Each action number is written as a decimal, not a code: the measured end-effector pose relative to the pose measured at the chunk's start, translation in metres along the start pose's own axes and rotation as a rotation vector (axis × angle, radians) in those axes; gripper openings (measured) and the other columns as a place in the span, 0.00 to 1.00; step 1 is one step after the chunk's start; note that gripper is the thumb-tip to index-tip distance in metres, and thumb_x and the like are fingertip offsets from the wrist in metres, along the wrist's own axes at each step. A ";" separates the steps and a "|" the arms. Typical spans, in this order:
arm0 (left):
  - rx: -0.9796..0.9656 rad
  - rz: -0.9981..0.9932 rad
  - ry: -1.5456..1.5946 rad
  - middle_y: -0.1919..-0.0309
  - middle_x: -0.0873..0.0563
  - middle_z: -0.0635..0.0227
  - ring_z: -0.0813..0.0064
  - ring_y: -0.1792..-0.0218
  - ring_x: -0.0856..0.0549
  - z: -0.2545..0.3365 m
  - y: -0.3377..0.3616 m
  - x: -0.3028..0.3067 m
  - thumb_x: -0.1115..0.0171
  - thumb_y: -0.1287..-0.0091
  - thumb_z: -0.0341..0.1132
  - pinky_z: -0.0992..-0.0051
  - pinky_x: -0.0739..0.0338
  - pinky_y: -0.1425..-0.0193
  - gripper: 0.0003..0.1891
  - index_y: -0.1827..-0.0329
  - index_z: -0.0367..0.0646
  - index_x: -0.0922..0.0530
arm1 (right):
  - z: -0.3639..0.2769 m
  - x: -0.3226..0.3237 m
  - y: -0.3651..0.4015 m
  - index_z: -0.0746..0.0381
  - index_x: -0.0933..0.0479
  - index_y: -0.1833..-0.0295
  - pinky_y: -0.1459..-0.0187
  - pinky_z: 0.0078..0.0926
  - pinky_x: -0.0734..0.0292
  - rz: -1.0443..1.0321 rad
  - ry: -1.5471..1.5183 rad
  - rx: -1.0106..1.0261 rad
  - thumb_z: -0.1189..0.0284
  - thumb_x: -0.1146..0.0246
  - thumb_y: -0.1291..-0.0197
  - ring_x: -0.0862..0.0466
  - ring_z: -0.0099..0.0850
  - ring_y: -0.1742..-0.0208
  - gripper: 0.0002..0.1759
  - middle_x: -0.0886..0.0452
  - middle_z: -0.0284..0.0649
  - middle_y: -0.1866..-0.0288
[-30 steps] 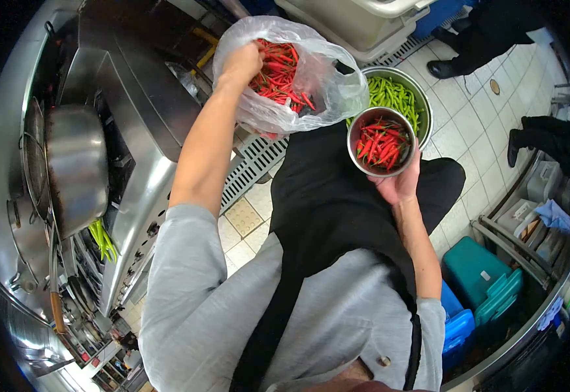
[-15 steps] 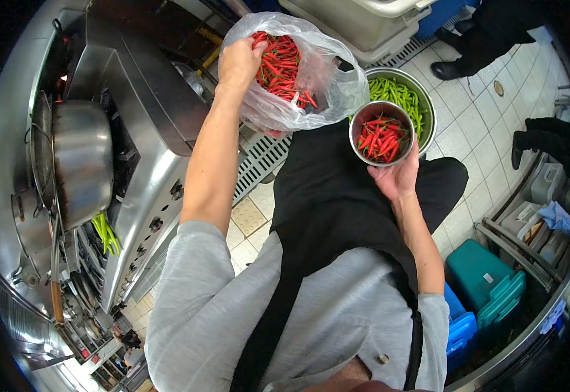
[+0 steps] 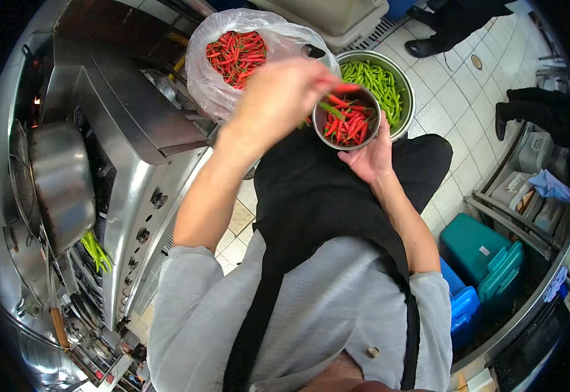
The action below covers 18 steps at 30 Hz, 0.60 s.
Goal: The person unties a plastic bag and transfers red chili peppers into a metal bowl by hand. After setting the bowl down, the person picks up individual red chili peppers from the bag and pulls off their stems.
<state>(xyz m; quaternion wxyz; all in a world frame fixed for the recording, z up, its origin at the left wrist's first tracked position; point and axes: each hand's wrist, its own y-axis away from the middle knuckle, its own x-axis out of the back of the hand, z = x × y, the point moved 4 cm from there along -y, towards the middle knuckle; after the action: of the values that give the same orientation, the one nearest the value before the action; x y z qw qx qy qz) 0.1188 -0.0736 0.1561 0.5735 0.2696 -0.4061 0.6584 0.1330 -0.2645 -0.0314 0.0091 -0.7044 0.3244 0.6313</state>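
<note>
My left hand [image 3: 275, 98], blurred by motion, reaches across to the small metal bowl [image 3: 319, 131]; its closed fingers hold red chillies [image 3: 345, 88] at the bowl's upper left. A green piece shows below the fingertips. My right hand [image 3: 373, 153] grips the bowl from below and the right side. More red chillies [image 3: 352, 127] lie inside it. Behind my left hand, an open clear plastic bag [image 3: 200, 81] holds a heap of red chillies [image 3: 236, 55]. Just beyond the small bowl is a larger metal bowl [image 3: 410, 98] full of green chillies [image 3: 376, 81].
A steel stove [image 3: 141, 137] with a large pot [image 3: 63, 183] and green chillies [image 3: 95, 251] stands at left. At the top is a pale bin [image 3: 327, 16]. Two people's legs [image 3: 452, 29] [image 3: 536, 111] are at upper right. A green bin [image 3: 471, 248] is at lower right.
My left hand has come out of the bag and moved right to the small bowl, carrying red chillies. The bag, bowls and surroundings have shifted left in view.
</note>
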 end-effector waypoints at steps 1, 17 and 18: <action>-0.033 -0.030 -0.004 0.63 0.11 0.59 0.57 0.61 0.10 0.003 0.004 -0.016 0.33 0.32 0.35 0.63 0.16 0.58 0.06 0.58 0.44 0.13 | 0.002 0.000 -0.001 0.54 0.35 0.24 0.63 0.43 0.07 0.007 0.010 -0.011 0.30 0.54 0.31 0.12 0.43 0.44 0.45 0.21 0.46 0.33; 0.016 0.003 0.719 0.43 0.14 0.50 0.57 0.43 0.13 0.016 0.030 -0.071 0.65 0.16 0.53 0.58 0.25 0.30 0.32 0.41 0.34 0.19 | 0.008 -0.015 0.005 0.54 0.32 0.26 0.65 0.42 0.09 0.050 0.005 -0.009 0.30 0.60 0.30 0.10 0.43 0.53 0.45 0.16 0.44 0.39; 0.072 0.029 0.892 0.41 0.15 0.52 0.59 0.39 0.16 0.013 0.031 -0.072 0.70 0.16 0.57 0.57 0.29 0.27 0.37 0.39 0.32 0.21 | 0.006 -0.013 0.003 0.53 0.32 0.25 0.64 0.43 0.08 -0.075 -0.028 -0.019 0.29 0.60 0.30 0.10 0.43 0.52 0.45 0.17 0.45 0.38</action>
<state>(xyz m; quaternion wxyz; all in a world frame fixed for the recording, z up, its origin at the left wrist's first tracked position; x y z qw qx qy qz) 0.1008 -0.1237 0.0971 0.6736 -0.0264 -0.0995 0.7319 0.1261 -0.2587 -0.0195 0.0307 -0.7071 0.2915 0.6435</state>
